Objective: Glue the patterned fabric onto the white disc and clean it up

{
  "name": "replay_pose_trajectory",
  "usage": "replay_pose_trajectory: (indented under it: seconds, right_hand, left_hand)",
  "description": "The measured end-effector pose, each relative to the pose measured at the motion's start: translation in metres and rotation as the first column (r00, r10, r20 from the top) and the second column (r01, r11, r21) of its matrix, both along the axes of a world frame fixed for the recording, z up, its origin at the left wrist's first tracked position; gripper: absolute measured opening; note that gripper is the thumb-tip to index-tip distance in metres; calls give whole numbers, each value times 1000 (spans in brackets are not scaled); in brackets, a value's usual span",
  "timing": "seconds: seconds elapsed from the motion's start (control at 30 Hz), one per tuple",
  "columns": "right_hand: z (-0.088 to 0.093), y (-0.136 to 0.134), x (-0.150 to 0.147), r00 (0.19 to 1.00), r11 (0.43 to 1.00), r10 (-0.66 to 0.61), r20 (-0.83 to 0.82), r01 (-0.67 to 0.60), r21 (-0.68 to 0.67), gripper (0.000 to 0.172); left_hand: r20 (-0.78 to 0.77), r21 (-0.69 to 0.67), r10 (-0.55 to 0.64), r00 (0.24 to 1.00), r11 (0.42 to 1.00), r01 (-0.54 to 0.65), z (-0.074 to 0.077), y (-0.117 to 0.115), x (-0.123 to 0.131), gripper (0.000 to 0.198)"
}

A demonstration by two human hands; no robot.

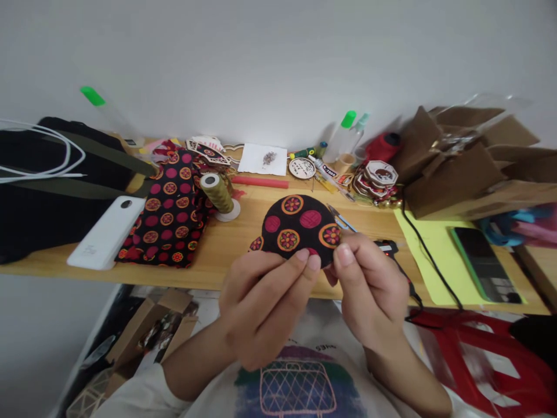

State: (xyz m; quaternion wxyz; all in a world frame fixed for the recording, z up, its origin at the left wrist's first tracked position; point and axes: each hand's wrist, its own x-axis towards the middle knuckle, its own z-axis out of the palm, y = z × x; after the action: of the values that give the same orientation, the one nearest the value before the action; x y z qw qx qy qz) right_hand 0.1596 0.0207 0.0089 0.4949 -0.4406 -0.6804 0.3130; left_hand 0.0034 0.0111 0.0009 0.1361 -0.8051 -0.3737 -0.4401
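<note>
Between my two hands I hold a rounded black fabric piece (300, 223) with pink dots and orange-ringed flowers. My left hand (270, 302) pinches its lower edge with thumb and fingertips together. At its lower right edge, my right hand (374, 284) grips it between thumb and curled fingers. The piece is raised above the near part of the wooden table (248, 226). Behind it, partly covered, lie slim blue scissors or a blue tool (342, 217). A matching folded patterned cloth (172, 209) rests to the left, beside an olive thread spool (220, 194).
A white power bank (107, 232) lies at left near a black bag (43, 197). Glue tubes and bottles (343, 136) stand at the back. At right are a cardboard box (461, 162), a phone (485, 264) on yellow paper (422, 261), and a black cable (429, 267).
</note>
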Motion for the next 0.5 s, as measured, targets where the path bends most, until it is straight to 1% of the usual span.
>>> replay_pose_trajectory:
  seconds: [0.07,0.13,0.17,0.2,0.3,0.37,0.47,0.5]
  right_hand:
    - [3,0,2,999,1000,-5,46,3,26,23]
    - [5,2,6,999,1000,14,52,-15,10,21]
    - [6,3,9,998,999,42,40,-42,-13,20]
    - [7,4,11,996,996,84,21,-83,-44,20]
    - [10,8,19,977,966,206,-61,-213,-147,20]
    - [12,9,24,965,944,245,-98,-260,-202,20]
    - [15,7,29,954,917,265,-137,-293,-269,22]
    - [16,6,31,950,908,269,-157,-304,-288,23]
  left_hand:
    - [-12,-28,13,1000,1000,-13,-1,-1,0,25]
    - [15,-30,34,999,999,-33,-2,-1,1,24]
    - [25,-19,35,999,999,-34,-2,-1,1,23]
    - [62,25,37,997,999,-38,-3,-1,1,19]
    - [73,68,11,997,998,-16,-4,2,0,14]
    - [46,68,-14,999,998,11,-3,3,-1,13]
    - [33,87,-51,998,995,48,-4,2,-2,12]
    - [41,57,-63,997,997,60,-4,2,-3,13]
